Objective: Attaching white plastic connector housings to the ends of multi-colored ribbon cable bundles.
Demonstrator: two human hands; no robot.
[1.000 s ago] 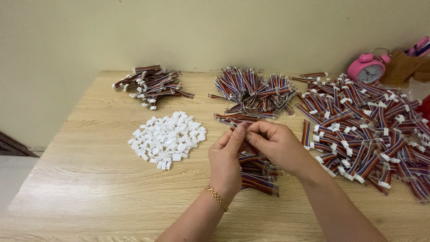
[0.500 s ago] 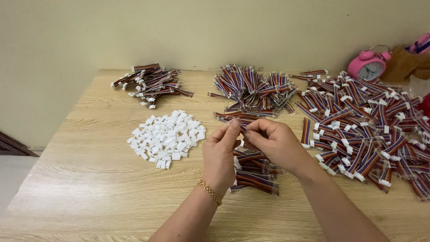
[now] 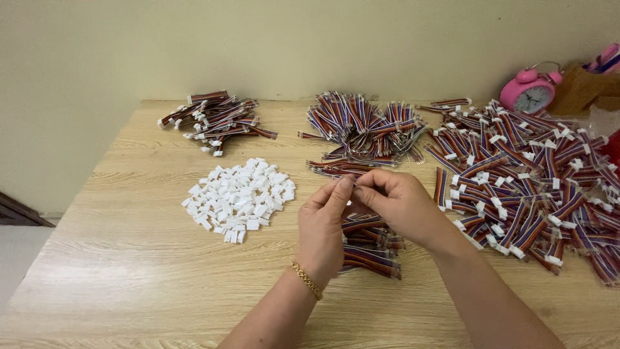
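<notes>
Striped in red, blue and brown, a short wire lead (image 3: 352, 183) is pinched between the two hands just above the middle of the frame, its end almost wholly hidden by the fingertips, so whether a white plug is being pressed onto it cannot be told. The left hand (image 3: 323, 223), a gold bracelet (image 3: 306, 280) at its wrist, has thumb and forefinger closed narrowly on the lead from the left; the right hand (image 3: 397, 203) meets it from the right with fingers curled and closed on the same small piece, the tips of both hands touching. Holding it raised and close between both hands seems to suit fine work, as the piece is small. Directly beneath the hands lies a small bundle of leads (image 3: 368, 242) on the wooden table (image 3: 129, 278), near enough to reach without stretching. Left of centre sits a heap of white plastic connectors (image 3: 239, 199), kept apart from the wires. At the upper middle is a fanned pile of bare-ended leads (image 3: 365, 126), and at the upper left a smaller pile with white ends (image 3: 213, 121). A large spread of leads with white ends (image 3: 523, 181) fills the right side, the sorting by kind apparently deliberate. A pink alarm clock (image 3: 529, 92) stands at the upper right against the pale wall (image 3: 258, 45).
</notes>
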